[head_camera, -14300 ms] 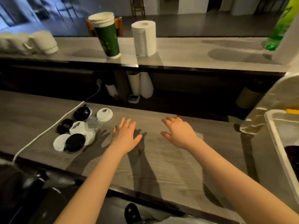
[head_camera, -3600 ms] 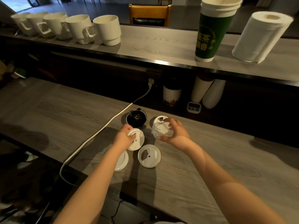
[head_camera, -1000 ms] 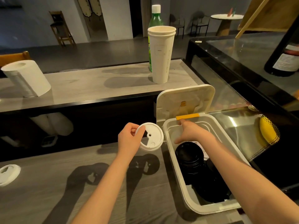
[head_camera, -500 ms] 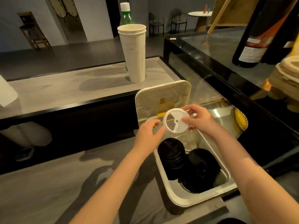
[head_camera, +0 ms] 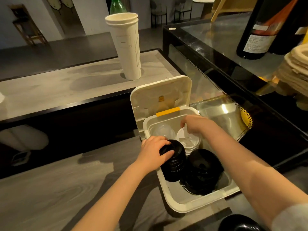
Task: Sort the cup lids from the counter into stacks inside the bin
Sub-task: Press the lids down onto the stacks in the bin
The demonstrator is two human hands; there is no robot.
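A cream bin (head_camera: pixel 183 206) stands open at the counter's right end, its lid (head_camera: pixel 160 95) tipped back. Inside are two stacks of black lids (head_camera: pixel 175 165) (head_camera: pixel 202 172), a white lid stack (head_camera: pixel 188 141) and clear lids (head_camera: pixel 162 130) in the back left corner. My left hand (head_camera: pixel 154 151) grips the top of the nearer black stack, fingers curled over it. My right hand (head_camera: pixel 195 125) reaches into the bin and pinches the far edge of the top white lid on the white stack.
Tall nested paper cups (head_camera: pixel 125 45) stand on the raised ledge with a green bottle (head_camera: pixel 116 5) behind. A glass display case (head_camera: pixel 216 90) borders the bin on the right, with a wine bottle (head_camera: pixel 260 29) and stacked paper trays (head_camera: pixel 295 75). A black object (head_camera: pixel 240 224) sits bottom right.
The white lid held by both hands above the bin has gone down onto the white stack with my right hand. My left hand let go of it and moved onto the black stack.
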